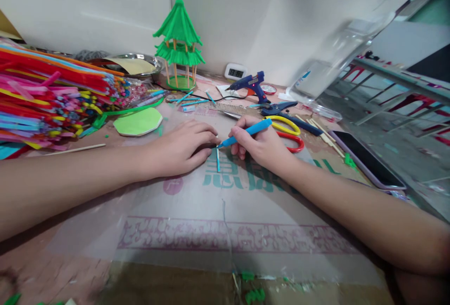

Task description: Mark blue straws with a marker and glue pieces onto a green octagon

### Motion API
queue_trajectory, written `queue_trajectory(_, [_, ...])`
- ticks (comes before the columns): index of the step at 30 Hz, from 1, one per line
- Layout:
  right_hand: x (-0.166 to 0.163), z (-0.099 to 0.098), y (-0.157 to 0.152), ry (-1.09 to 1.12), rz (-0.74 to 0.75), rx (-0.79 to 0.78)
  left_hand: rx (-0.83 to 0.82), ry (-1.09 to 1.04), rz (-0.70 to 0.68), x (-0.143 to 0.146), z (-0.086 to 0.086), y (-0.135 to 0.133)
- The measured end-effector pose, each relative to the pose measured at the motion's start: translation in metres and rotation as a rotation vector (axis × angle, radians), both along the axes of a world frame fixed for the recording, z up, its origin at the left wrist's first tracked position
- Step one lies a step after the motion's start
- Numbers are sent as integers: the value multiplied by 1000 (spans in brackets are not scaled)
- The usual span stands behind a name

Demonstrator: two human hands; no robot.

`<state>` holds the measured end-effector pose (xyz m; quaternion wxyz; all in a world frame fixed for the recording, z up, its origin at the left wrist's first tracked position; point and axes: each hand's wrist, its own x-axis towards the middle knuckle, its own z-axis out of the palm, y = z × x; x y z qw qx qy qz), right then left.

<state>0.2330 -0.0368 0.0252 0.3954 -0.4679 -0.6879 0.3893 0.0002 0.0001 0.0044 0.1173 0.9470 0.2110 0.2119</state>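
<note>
In the head view, grips a blue pen (260, 126) in the right hand (259, 144), closed pencil-fashion around the barrel, nib down at a thin blue-and-white stick (218, 161). Rests the left hand (177, 148) palm down, curled at the far end of the stick; cannot tell whether pinching or only pressing. Has the stick lying on a plastic sheet (165, 232), between both hands.

Could go wrong through too light a hold, probably letting so thin a stick roll under the nib. Might also ink skin, with a nib so close to the left fingertips, or skid on slick, creased plastic.

Toward the body, has open room across the sheet. Leftward, soon meets a green octagon (138, 122) and heaped pipe cleaners (52, 101). Beyond, risks knocking a slender-legged pavilion (179, 26). Rightward, has little room: scissors (298, 128) just beside, then pliers (309, 126) and a possibly hot glue gun (260, 91). Farther right, could push a phone (367, 158) off the table (79, 277) edge.
</note>
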Motion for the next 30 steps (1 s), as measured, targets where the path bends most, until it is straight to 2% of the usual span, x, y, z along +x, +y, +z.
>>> queue_trajectory(8, [1,2,-5,-32,77,-92,1,10,-10,-1,-1,1])
queue_trajectory(15, [0,1,-2,7,10,-43,4,15,-4,0,0,0])
queue_trajectory(22, [3,1,-6,-47,114,-94,13,6,-2,-1,0,0])
queue_trajectory(30, [0,2,-5,-10,27,-58,-3,23,2,0,-1,0])
